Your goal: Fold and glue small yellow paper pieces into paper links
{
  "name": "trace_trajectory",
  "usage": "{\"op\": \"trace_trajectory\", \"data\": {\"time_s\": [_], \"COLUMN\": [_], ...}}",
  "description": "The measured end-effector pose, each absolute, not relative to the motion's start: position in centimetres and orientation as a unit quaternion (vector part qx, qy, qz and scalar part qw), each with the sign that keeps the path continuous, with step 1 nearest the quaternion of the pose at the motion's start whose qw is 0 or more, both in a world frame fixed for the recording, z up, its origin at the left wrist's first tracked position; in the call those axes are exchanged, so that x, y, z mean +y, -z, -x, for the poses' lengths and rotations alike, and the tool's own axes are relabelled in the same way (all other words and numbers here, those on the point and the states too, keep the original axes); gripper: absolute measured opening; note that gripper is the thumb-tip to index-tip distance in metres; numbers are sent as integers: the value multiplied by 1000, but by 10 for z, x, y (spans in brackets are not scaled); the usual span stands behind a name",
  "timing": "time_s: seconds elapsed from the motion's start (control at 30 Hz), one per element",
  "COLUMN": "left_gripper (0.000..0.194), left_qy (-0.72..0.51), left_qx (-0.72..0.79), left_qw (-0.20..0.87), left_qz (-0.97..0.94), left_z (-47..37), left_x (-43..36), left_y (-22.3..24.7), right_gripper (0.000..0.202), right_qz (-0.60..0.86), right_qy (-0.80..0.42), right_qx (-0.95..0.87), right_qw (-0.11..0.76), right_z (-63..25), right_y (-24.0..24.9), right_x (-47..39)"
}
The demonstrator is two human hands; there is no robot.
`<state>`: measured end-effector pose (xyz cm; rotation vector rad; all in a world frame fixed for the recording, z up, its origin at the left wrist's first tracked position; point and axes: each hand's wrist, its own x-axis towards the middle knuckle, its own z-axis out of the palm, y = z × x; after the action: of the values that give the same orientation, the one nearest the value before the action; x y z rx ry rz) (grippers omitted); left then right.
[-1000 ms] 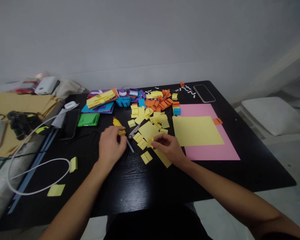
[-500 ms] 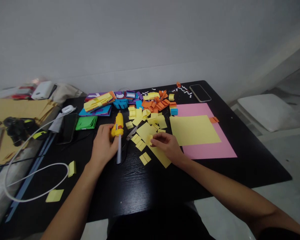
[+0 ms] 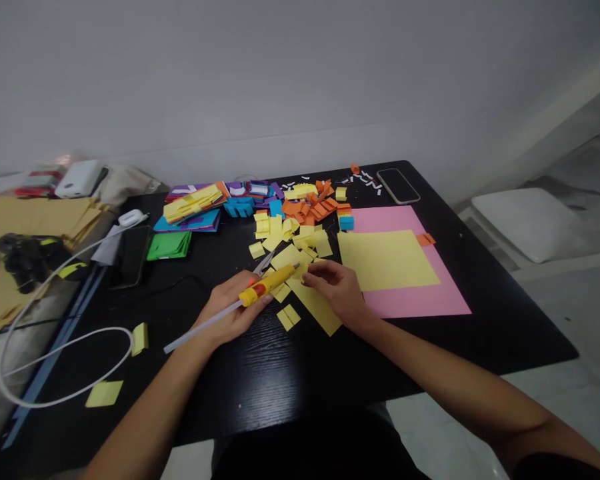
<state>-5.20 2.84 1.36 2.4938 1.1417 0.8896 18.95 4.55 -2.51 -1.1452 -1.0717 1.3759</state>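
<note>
Smooth yellow plastic on the glue gun (image 3: 266, 285); its glue stick (image 3: 203, 326), smooth and translucent; matt paper here, both yellow sheet (image 3: 387, 261) and pink sheet (image 3: 415, 304); black tabletop (image 3: 275, 377), wood-grained, glossy where light catches it; scissors (image 3: 265, 261), probably metal.

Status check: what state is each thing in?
Yellow plastic glue gun: gripped in left hand, pale glue stick protruding
Right hand: fingers bent inward, hold unclear
Grey metal scissors: partly covered, open or shut unclear
Black rectangular phone, far right: flat, screen dark
Large yellow paper sheet: flat, overlapping pink paper sheet
Green paper bundle: stacked flat
Thin white cable: looped
</note>
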Motion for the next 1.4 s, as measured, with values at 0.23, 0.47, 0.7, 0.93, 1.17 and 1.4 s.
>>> {"op": "trace_trajectory", "data": {"time_s": [0.23, 0.47, 0.7, 0.93, 1.17, 1.4], "left_gripper": [21, 20, 21, 18, 21, 20], "left_qy": [-299, -311, -303, -311, -303, -296], "left_qx": [391, 381, 387, 372, 375, 377], "left_qw": [119, 119, 120, 127, 136, 139], "left_qz": [-863, -863, -863, -865, -866, -866], "left_z": [50, 48, 49, 51, 51, 52], "left_x": [29, 29, 29, 30, 29, 29], "left_y": [-13, -13, -12, -8, -6, -5], "right_gripper": [36, 32, 32, 39, 41, 34], "right_qz": [474, 467, 469, 478, 476, 474], "right_qy": [-566, -564, -569, -572, -579, -580], "right_qx": [-454, -460, -454, -420, -395, -395], "right_qw": [499, 501, 499, 517, 531, 532], "right_z": [-189, -189, -189, -191, -192, -192], "right_y": [24, 27, 25, 24, 24, 23], "right_x": [44, 44, 44, 48, 50, 50]}}
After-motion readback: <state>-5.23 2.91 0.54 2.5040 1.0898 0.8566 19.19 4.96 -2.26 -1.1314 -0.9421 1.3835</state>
